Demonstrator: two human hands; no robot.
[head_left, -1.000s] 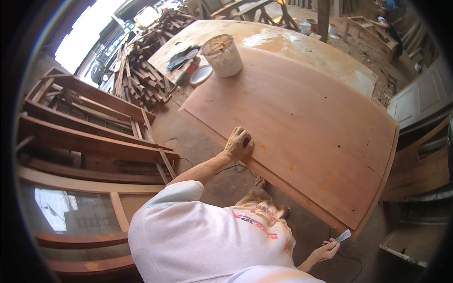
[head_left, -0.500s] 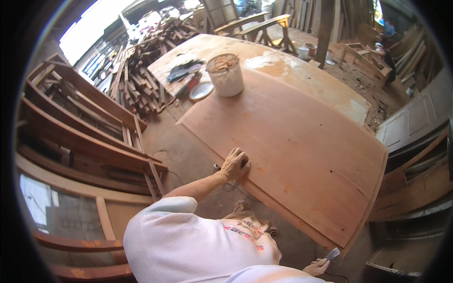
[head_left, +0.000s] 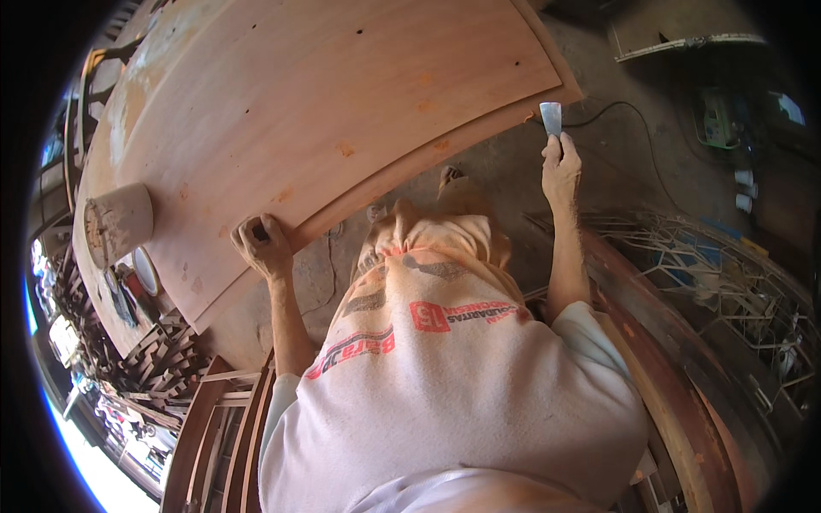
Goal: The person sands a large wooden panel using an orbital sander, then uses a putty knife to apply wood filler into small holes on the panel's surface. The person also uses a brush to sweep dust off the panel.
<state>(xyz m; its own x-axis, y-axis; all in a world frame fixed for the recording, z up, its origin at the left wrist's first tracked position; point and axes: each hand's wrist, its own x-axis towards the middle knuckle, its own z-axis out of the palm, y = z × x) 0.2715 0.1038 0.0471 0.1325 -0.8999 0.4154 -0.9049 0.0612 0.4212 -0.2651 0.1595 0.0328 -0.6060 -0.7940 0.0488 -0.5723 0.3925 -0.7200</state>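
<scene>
While the large plywood sheet (head_left: 342,103) lies flat and fills the upper left of the view, the work in hand appears to be filling its small holes and dents, judged from the orange patches already dotted over it. To do this well, the sheet should be steadied at its near edge, the blade drawn flat and thin over each flaw, and surplus scraped off before it hardens. A white bucket (head_left: 118,224) stands on the sheet's left end, well apart from both hands; a round lid (head_left: 145,270) lies just beside it. The left hand (head_left: 263,246) rests on the sheet's near edge, forearm stretched forward, fingers curled shut around a small dark object that cannot be identified. The right hand (head_left: 560,164) is raised off the sheet's right corner, over the concrete floor (head_left: 650,171), arm extended, fingers closed on the handle of a putty knife (head_left: 551,119). Its pale blade points away from the person, just beside the sheet's edge but not touching it.
</scene>
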